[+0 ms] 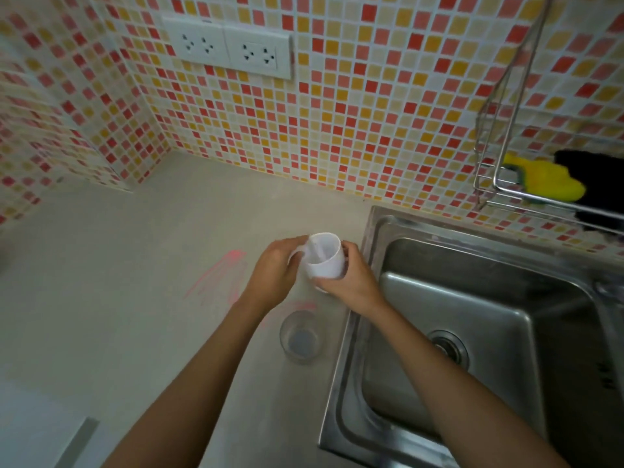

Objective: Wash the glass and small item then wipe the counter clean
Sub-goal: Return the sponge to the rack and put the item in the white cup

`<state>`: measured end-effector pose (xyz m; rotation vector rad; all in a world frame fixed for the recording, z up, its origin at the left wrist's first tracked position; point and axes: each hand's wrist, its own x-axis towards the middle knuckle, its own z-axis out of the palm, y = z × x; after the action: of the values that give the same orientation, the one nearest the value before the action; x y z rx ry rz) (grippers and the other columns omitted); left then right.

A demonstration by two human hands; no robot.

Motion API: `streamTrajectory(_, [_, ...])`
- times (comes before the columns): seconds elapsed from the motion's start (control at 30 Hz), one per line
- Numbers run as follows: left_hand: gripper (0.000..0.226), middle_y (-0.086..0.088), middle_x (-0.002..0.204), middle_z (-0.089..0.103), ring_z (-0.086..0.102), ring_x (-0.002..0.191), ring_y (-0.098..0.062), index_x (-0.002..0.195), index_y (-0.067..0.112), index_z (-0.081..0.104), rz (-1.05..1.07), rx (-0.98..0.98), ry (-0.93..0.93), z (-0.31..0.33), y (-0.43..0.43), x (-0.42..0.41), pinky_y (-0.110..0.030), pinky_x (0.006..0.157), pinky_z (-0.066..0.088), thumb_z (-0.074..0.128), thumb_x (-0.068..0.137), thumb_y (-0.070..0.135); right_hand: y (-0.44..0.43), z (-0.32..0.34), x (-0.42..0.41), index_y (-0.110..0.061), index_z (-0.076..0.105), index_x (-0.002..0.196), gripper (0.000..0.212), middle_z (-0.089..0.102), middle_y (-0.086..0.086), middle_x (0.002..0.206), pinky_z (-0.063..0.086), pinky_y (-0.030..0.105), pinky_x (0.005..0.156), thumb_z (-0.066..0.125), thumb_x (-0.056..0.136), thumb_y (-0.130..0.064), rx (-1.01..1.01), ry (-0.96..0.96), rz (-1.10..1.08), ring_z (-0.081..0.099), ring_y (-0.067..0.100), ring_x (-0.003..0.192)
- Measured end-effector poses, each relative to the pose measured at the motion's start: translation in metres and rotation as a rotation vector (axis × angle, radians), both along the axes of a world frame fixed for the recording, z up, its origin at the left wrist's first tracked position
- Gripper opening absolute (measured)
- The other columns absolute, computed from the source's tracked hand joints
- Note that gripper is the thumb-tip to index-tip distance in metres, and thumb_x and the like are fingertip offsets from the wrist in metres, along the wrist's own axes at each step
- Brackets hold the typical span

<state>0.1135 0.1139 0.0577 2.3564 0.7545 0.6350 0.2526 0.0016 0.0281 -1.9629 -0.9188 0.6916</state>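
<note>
A small white cup [323, 255] with a handle is held just above the counter [111, 282], left of the sink. My left hand [275, 275] grips its handle side and my right hand [347, 278] wraps its lower right side. Something thin and white stands inside the cup. A clear drinking glass [300, 336] stands upright on the counter just below my hands, close to the sink's edge. Pink smears [223, 275] mark the counter to the left of my left hand and beside the glass.
A steel sink [472, 315] with a drain fills the right side. Above it hangs a wire rack [499, 184] holding a yellow sponge [547, 180] and a black cloth [594, 177]. Wall sockets [229, 49] sit on the tiled wall.
</note>
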Motion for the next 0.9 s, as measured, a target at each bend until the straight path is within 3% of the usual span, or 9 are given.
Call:
streamTrajectory(0.13, [0.063, -0.01, 0.125, 0.062, 0.06, 0.109, -0.024, 0.126, 0.007, 0.059, 0.154, -0.116, 0.023, -0.028, -0.015, -0.045, -0.026, 0.098, 0.042, 0.04, 0.074, -0.022, -0.028, 0.014, 0.025, -0.03, 0.039, 0.129, 0.085, 0.037, -0.004, 0.127, 0.04, 0.026, 0.089, 0.085, 0.057, -0.035, -0.066, -0.149, 0.064, 0.046, 0.012, 0.109])
streamTrajectory(0.27, [0.072, 0.002, 0.133, 0.049, 0.05, 0.12, -0.017, 0.138, 0.018, 0.045, 0.009, -0.325, 0.138, -0.052, -0.038, -0.077, -0.038, 0.107, 0.041, 0.053, 0.068, 0.005, -0.053, 0.024, 0.035, -0.028, 0.037, 0.136, 0.088, 0.028, -0.002, 0.128, 0.037, 0.025, 0.093, 0.083, 0.062, -0.034, -0.229, -0.26, 0.221, 0.045, 0.019, 0.114])
streamTrajectory(0.4, [0.088, 0.01, 0.14, 0.038, 0.037, 0.129, -0.006, 0.146, 0.02, 0.032, -0.087, -0.402, 0.191, -0.061, -0.064, -0.078, -0.022, 0.109, 0.029, 0.079, 0.072, 0.031, -0.069, 0.035, 0.027, -0.031, 0.038, 0.138, 0.086, 0.029, 0.001, 0.127, 0.04, 0.032, 0.098, 0.08, 0.063, -0.034, -0.329, -0.388, 0.355, 0.038, 0.024, 0.119])
streamTrajectory(0.57, [0.086, 0.005, 0.137, 0.048, 0.045, 0.123, -0.01, 0.139, 0.02, 0.04, 0.0, -0.478, 0.117, -0.061, -0.076, -0.071, -0.025, 0.103, 0.037, 0.085, 0.067, 0.032, -0.07, 0.06, 0.004, -0.033, 0.035, 0.139, 0.084, 0.028, 0.001, 0.13, 0.041, 0.04, 0.101, 0.077, 0.066, -0.035, -0.344, -0.501, 0.417, 0.029, 0.024, 0.125])
streamTrajectory(0.9, [0.086, 0.004, 0.139, 0.049, 0.046, 0.12, -0.006, 0.14, 0.018, 0.04, 0.025, -0.527, 0.073, -0.059, -0.08, -0.066, -0.018, 0.095, 0.033, 0.086, 0.068, 0.029, -0.063, 0.107, -0.033, -0.033, 0.032, 0.14, 0.085, 0.032, -0.003, 0.137, 0.04, 0.041, 0.101, 0.075, 0.067, -0.033, -0.314, -0.673, 0.48, 0.025, 0.021, 0.127])
